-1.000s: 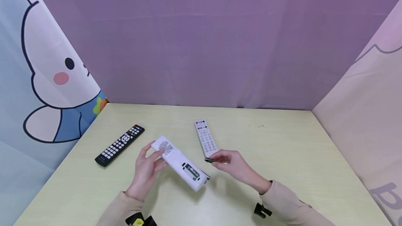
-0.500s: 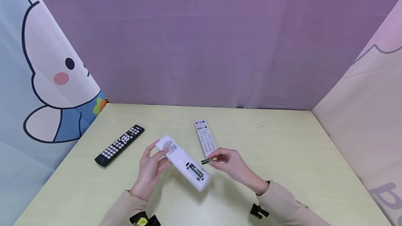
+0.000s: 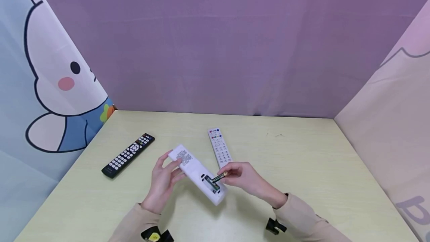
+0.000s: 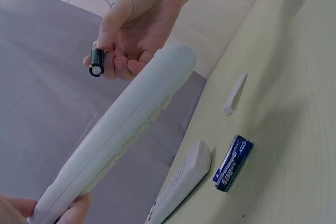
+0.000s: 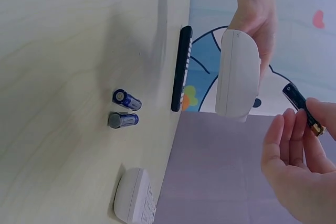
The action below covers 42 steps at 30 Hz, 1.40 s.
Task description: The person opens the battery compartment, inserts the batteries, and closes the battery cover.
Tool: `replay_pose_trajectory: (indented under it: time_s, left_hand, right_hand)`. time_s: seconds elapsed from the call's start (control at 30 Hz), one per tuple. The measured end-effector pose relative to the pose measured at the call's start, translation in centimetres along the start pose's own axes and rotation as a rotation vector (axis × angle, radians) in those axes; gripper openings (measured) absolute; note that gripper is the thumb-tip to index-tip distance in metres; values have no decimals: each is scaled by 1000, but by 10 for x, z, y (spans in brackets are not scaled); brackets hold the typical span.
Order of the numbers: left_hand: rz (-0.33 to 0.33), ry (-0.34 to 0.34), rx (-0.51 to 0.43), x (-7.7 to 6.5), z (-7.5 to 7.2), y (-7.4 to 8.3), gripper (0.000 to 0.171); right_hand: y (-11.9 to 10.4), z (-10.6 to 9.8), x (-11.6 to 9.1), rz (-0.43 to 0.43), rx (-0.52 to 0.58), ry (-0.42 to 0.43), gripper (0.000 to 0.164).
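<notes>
While the thumb and fingertips of the right hand (image 3: pixel 243 177) are pinching a dark battery (image 3: pixel 219 177) near its gold end, its other end is slanting toward the open slot (image 3: pixel 211 184) in the back of a white remote (image 3: pixel 195 170), apparently without touching; the left hand (image 3: pixel 162 186) is gripping the remote's far end, thumb across the back, and is holding it above the table (image 3: pixel 302 152). Being small, stiff and smooth, the battery is probably feeling dense for its size and a little slippery, so a pinch near one end is suiting it. The white remote is looking light and rigid, with the slot's edges likely being its frailest part, so its plain end is offering the safer hold. Grey print is covering part of that back, too small for reading, and no wording is showing legibly on the dark battery. Farther out, two blue batteries (image 4: pixel 231 167) are lying close together, their pale lettering too unclear to trust, near a flat white piece (image 4: pixel 235 94); a second remote (image 3: pixel 220 146) and a black remote (image 3: pixel 128 155) are lying buttons up, showing no readable brand
</notes>
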<state>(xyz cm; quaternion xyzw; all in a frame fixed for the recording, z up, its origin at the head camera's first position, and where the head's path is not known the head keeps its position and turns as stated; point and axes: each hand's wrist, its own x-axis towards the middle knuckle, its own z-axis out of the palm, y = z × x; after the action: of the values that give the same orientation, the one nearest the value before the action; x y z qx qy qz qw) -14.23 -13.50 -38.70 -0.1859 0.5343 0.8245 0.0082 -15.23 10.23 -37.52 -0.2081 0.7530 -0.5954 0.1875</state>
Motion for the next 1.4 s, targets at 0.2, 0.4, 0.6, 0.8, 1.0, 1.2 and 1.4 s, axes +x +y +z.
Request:
replay_pose_trajectory:
  time_s: [0.2,0.4,0.6,0.8,1.0,1.2,1.4]
  left_hand:
    - [-3,-5,1,0,1,-1,53]
    - [-5,-7,0,-1,2,-2,53]
    - [0,-10,-6,0,5,-1,54]
    - [-2,-21,-5,0,7,-1,54]
    - [-7,-26,-7,0,8,-2,53]
    - [-7,-25,-16,0,9,-4,52]
    - [2,-29,-20,0,9,-5,53]
  right_hand:
    - [-2,-1,0,38,4,-22,23]
    - [-1,0,2,60,-3,17,24]
    - [-5,5,3,26,-34,77,27]
    - [1,12,8,-30,-58,143,30]
    - [4,16,9,-49,-102,148,25]
    - [6,18,9,-129,-180,159,19]
    - [9,19,8,-228,-251,148,16]
